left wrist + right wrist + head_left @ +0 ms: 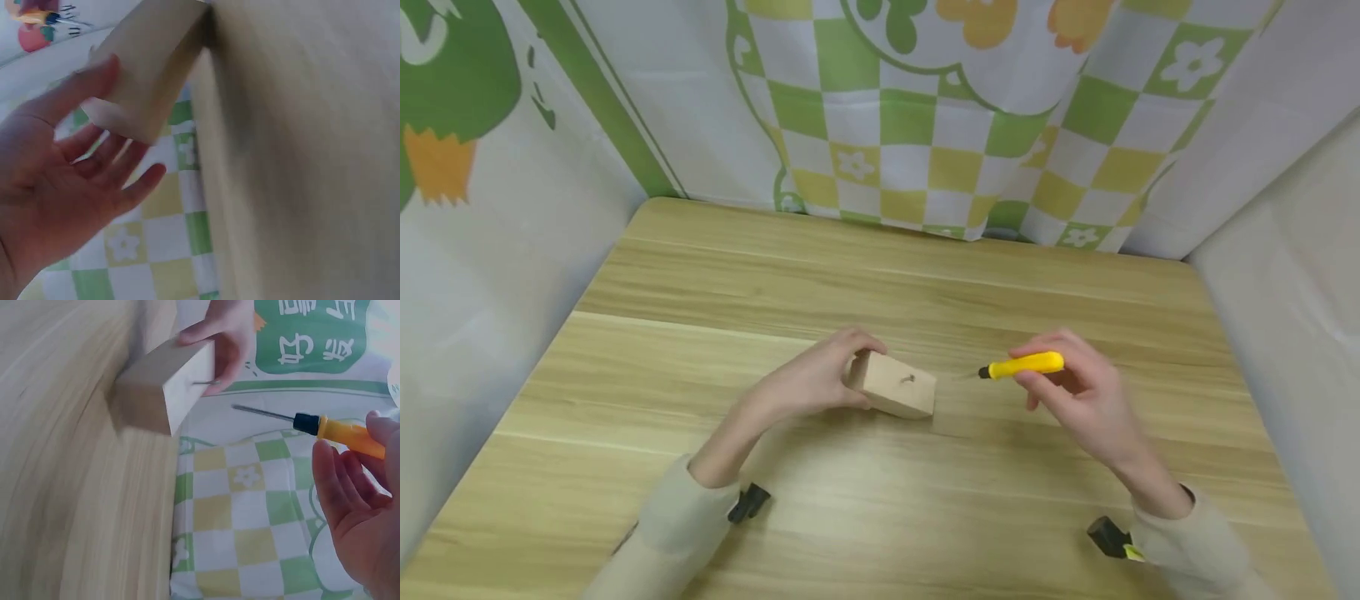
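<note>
Pinched between thumb and fingers of my left hand (812,377) is a pale wooden block (891,385), held at its left end close over the table. A screw (907,379) stands partway out of the block's upper face; the right wrist view also shows this screw (206,382) jutting from the block (150,390). My right hand (1088,404) grips a yellow-handled screwdriver (1026,365) with a black collar. Its thin metal shaft (262,412) points left toward the block, the tip apart from the screw.
Beneath both hands lies the wood-grain table (760,275). A checked green, yellow and white cloth (910,142) hangs behind its far edge, and pale cloth walls stand at both sides. Black devices (749,503) are worn at both wrists.
</note>
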`<state>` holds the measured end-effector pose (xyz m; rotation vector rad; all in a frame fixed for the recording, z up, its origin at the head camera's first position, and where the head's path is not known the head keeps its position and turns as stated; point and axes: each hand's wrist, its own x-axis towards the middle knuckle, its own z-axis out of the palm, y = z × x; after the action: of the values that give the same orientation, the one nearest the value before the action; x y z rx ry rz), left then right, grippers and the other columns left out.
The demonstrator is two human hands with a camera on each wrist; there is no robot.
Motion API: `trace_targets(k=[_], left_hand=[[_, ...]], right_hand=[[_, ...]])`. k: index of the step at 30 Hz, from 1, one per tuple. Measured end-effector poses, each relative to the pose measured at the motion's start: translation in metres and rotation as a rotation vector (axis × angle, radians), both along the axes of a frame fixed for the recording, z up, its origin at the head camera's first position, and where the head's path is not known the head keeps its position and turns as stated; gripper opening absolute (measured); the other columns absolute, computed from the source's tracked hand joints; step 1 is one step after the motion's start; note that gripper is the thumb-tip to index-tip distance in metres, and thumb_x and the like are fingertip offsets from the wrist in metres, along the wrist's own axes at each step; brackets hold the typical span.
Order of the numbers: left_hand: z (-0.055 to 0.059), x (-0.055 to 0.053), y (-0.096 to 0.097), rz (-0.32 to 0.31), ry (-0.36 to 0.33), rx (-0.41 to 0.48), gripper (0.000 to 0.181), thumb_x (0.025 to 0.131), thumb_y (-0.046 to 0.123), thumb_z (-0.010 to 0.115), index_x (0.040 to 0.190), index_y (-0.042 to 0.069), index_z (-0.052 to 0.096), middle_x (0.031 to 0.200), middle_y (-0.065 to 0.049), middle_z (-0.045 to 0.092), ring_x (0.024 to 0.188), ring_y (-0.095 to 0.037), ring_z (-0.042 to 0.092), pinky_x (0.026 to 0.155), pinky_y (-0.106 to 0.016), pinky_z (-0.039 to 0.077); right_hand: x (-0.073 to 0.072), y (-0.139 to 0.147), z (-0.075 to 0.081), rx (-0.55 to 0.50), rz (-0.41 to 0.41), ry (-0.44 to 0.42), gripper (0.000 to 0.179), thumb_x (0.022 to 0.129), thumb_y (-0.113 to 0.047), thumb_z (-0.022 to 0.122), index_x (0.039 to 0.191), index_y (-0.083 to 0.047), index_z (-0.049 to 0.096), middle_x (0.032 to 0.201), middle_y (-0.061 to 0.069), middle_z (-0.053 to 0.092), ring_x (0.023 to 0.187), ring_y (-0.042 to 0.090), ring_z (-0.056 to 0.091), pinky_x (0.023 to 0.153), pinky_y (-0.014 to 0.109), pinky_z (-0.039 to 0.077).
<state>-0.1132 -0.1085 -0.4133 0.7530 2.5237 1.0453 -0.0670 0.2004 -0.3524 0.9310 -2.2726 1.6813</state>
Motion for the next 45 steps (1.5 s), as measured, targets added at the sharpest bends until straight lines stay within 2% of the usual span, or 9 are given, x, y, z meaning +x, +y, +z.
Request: trace_targets(k=[3, 7, 12, 17, 21, 26, 29, 33, 45], left_hand=[[-0.012, -0.005, 0.006, 0.016, -0.022, -0.067, 0.065, 0.067, 0.016, 0.084, 0.124, 0.010, 0.054, 0.121, 0.000, 0.053, 0.110, -0.016, 0.051, 0.096, -0.035, 0.043], [-0.022, -0.009, 0.018, -0.049, -0.038, -0.103, 0.065, 0.067, 0.019, 0.084, 0.124, 0.011, 0.055, 0.119, 0.001, 0.054, 0.107, -0.014, 0.052, 0.095, -0.032, 0.043], [-0.018, -0.012, 0.029, -0.104, 0.007, -0.138, 0.062, 0.065, 0.017, 0.085, 0.121, 0.012, 0.057, 0.114, 0.003, 0.056, 0.105, -0.012, 0.052, 0.093, -0.030, 0.043], [-0.014, -0.012, 0.033, -0.120, -0.013, -0.154, 0.060, 0.066, 0.015, 0.084, 0.119, 0.013, 0.058, 0.114, 0.006, 0.055, 0.103, -0.010, 0.052, 0.091, -0.029, 0.044], [-0.014, -0.011, 0.033, -0.119, -0.013, -0.163, 0.059, 0.066, 0.015, 0.085, 0.118, 0.013, 0.058, 0.110, 0.008, 0.053, 0.098, -0.009, 0.052, 0.088, -0.027, 0.044], [-0.013, -0.010, 0.032, -0.124, 0.000, -0.186, 0.059, 0.066, 0.016, 0.085, 0.118, 0.013, 0.059, 0.108, 0.008, 0.052, 0.096, -0.009, 0.052, 0.087, -0.027, 0.045], [-0.014, -0.010, 0.032, -0.126, -0.003, -0.189, 0.059, 0.065, 0.017, 0.085, 0.118, 0.014, 0.059, 0.108, 0.009, 0.052, 0.096, -0.009, 0.052, 0.088, -0.027, 0.045], [-0.013, -0.011, 0.032, -0.123, -0.014, -0.186, 0.058, 0.065, 0.017, 0.086, 0.117, 0.014, 0.060, 0.107, 0.008, 0.053, 0.097, -0.009, 0.053, 0.088, -0.028, 0.045], [-0.015, -0.011, 0.031, -0.117, -0.016, -0.178, 0.059, 0.064, 0.016, 0.086, 0.117, 0.014, 0.060, 0.108, 0.008, 0.055, 0.098, -0.010, 0.053, 0.089, -0.029, 0.045]], right_hand=[[0.000, -0.013, 0.002, -0.001, -0.013, 0.064, 0.028, 0.073, 0.021, 0.064, 0.099, 0.010, 0.063, 0.095, 0.019, 0.058, 0.067, 0.012, 0.060, 0.056, 0.023, 0.053], [-0.005, -0.029, 0.002, -0.002, -0.013, 0.085, 0.028, 0.074, 0.017, 0.067, 0.101, 0.010, 0.062, 0.093, 0.018, 0.062, 0.073, 0.013, 0.064, 0.060, 0.025, 0.055], [-0.018, -0.037, -0.012, 0.069, -0.033, 0.127, 0.034, 0.069, 0.016, 0.071, 0.100, 0.002, 0.064, 0.092, 0.010, 0.064, 0.071, 0.012, 0.063, 0.061, 0.022, 0.055], [-0.025, -0.037, -0.024, 0.096, -0.049, 0.162, 0.039, 0.066, 0.018, 0.073, 0.099, -0.001, 0.065, 0.092, 0.008, 0.065, 0.070, 0.011, 0.062, 0.058, 0.023, 0.054], [-0.026, -0.041, -0.022, 0.153, -0.052, 0.189, 0.034, 0.070, 0.009, 0.075, 0.100, -0.005, 0.066, 0.092, 0.004, 0.066, 0.073, 0.010, 0.062, 0.060, 0.021, 0.054], [-0.026, -0.048, -0.015, 0.206, -0.008, 0.334, 0.021, 0.081, -0.018, 0.073, 0.097, -0.005, 0.067, 0.090, 0.001, 0.066, 0.077, 0.011, 0.064, 0.061, 0.020, 0.054], [-0.026, -0.051, -0.014, 0.219, -0.008, 0.377, 0.021, 0.079, -0.016, 0.075, 0.095, -0.004, 0.066, 0.088, 0.000, 0.066, 0.076, 0.011, 0.064, 0.061, 0.021, 0.054], [-0.024, -0.052, -0.012, 0.258, -0.017, 0.361, 0.029, 0.069, 0.001, 0.079, 0.095, -0.003, 0.065, 0.088, 0.000, 0.065, 0.077, 0.010, 0.064, 0.063, 0.019, 0.054], [-0.024, -0.052, -0.012, 0.262, -0.040, 0.312, 0.027, 0.072, 0.000, 0.077, 0.097, -0.004, 0.065, 0.089, 0.000, 0.066, 0.077, 0.010, 0.064, 0.066, 0.019, 0.054]])
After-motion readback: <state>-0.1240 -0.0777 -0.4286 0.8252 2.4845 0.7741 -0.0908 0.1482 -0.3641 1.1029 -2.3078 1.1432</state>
